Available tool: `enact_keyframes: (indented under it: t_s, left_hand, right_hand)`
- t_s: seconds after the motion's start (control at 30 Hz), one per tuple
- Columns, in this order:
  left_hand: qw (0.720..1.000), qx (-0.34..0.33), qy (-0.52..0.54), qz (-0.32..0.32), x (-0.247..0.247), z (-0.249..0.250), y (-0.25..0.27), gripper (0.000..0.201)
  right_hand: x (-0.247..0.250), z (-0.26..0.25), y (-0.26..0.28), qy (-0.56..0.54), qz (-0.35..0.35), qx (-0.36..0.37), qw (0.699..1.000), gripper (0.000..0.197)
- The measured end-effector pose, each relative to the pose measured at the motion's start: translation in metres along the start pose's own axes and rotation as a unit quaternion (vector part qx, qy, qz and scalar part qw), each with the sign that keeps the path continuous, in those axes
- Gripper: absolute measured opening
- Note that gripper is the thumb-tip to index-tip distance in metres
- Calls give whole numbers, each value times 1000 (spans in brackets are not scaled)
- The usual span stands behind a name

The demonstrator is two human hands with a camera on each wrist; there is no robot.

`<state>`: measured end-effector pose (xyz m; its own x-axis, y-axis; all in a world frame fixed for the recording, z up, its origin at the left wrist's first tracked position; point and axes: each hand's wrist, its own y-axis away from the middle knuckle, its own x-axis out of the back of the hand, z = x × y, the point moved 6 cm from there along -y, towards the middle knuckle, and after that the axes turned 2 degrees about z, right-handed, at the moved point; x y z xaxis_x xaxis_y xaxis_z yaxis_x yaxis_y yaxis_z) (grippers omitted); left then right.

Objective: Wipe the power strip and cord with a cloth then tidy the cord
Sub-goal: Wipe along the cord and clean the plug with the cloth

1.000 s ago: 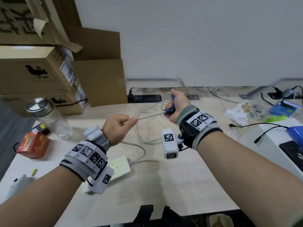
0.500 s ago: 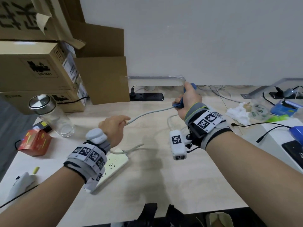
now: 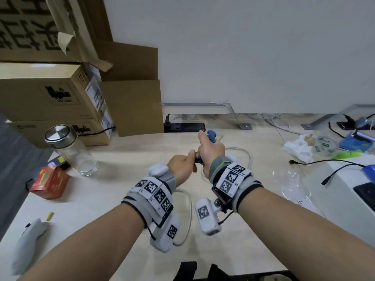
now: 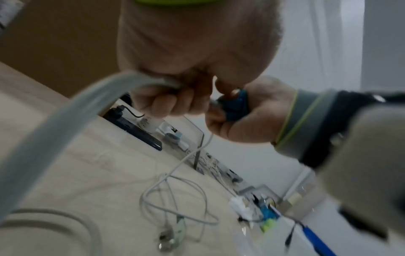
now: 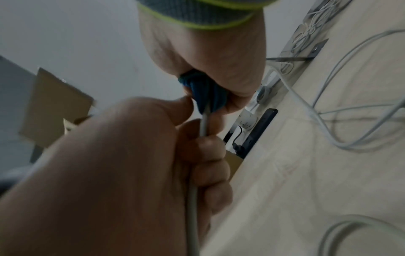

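The grey cord (image 3: 248,159) lies in loose loops on the desk, and one stretch rises to my hands. My left hand (image 3: 187,160) grips the cord (image 4: 122,81) in a fist above the desk's middle. Directly to its right, thumb against thumb, my right hand (image 3: 210,148) clenches a blue cloth (image 3: 211,135) that is wrapped round the cord (image 5: 204,124). The cloth (image 5: 206,93) bulges out of the fist. The white power strip is hidden under my left wrist.
A glass jar (image 3: 69,153) with a metal lid and a red box (image 3: 50,182) stand at the left, in front of stacked cardboard boxes (image 3: 50,94). A black power strip (image 3: 183,127) lies by the wall. Tissue (image 3: 297,147), thin cables (image 3: 324,163) and gadgets crowd the right.
Half a second ago my right hand was far out along the taut cord near the wall. It has come back beside my left hand, and the cord now hangs slack.
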<state>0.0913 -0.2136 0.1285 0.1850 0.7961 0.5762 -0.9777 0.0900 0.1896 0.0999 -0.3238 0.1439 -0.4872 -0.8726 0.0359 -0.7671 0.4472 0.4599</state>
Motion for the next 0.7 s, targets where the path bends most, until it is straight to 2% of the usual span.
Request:
enact_keyframes:
  t_s: [0.1, 0.17, 0.23, 0.3, 0.4, 0.47, 0.5, 0.57, 0.63, 0.7]
  left_hand:
    - [980, -135, -134, 59, 8, 14, 10, 59]
    - [943, -223, -236, 77, 21, 18, 13, 56]
    - [893, -313, -308, 102, 33, 19, 14, 50]
    - [864, -337, -361, 95, 45, 8, 6, 50]
    - [852, -292, -430, 65, 72, -20, -10, 58]
    - [842, -198, -498, 51, 95, -42, -20, 58]
    - [835, -135, -532, 45, 104, -50, -24, 53]
    - [817, -10, -576, -9, 108, -64, -40, 33]
    - [834, 32, -548, -48, 95, -64, -46, 27]
    - [891, -5, -453, -19, 67, -50, -44, 33]
  right_hand:
    - [8, -8, -6, -21, 5, -49, 999, 31]
    - [16, -16, -11, -28, 3, -65, 997, 30]
    - [28, -23, -17, -22, 14, -68, 997, 30]
    - [41, -31, -25, -38, 28, -66, 997, 29]
    - [64, -43, -37, -82, 63, -63, 993, 20]
    - [73, -48, -41, -110, 79, -67, 989, 18]
    - [73, -49, -42, -124, 81, -67, 987, 17]
    - [63, -48, -39, -138, 75, -59, 986, 21]
    - [43, -44, -31, -133, 60, -54, 988, 28]
    - [27, -41, -24, -145, 43, -53, 987, 31]
